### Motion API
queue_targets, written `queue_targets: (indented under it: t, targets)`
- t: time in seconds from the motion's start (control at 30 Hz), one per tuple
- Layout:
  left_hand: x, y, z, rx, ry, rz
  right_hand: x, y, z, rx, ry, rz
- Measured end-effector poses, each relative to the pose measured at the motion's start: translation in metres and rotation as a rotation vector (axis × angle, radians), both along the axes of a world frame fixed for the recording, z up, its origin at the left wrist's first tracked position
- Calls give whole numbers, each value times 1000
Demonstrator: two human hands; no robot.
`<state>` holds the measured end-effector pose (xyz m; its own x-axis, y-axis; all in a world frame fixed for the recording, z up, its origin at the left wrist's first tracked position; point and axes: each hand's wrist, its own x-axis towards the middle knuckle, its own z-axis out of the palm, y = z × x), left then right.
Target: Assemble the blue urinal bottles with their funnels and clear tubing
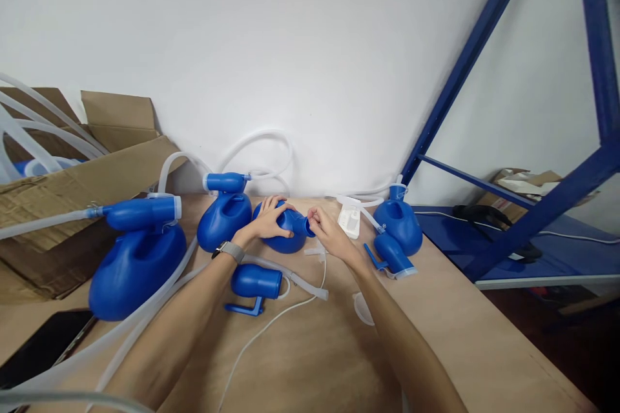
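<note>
A rounded blue plastic jug (285,244) lies tipped on the table, its neck pointing right. My left hand (269,219), with a watch on the wrist, is closed over its body and holds it. At the mouth of the neck, the fingers of my right hand (330,233) are pinched together; whatever is between them is hidden. Below the jug lies a detached blue urinal-shaped head (256,281) with a handle and a clear tube (305,286). A translucent round cap (362,308) rests partly behind my right forearm.
Blue jugs with tubes stand at left (138,268), behind left (223,222) and right (400,226). A small white device (349,221) sits near the wall. A cardboard box (104,171) holds tubes at left, near a dark phone (46,345). A blue metal rack (465,64) borders the table.
</note>
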<state>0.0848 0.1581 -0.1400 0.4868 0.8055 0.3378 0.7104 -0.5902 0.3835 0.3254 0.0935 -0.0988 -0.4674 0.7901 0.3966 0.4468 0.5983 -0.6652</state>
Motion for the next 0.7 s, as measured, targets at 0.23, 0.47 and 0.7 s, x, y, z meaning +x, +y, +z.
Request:
queue_targets:
  t: [0.23,0.47,0.7]
  targets:
    - [-6,4,9,-114,59,-43,22,12,-5,-3,60,-138]
    - [-19,-4,32,-150,211,-98,20,21,-26,-119,-82,-13]
    - [-46,-63,49,217,179,18,6,-1,-11,-276,-286,241]
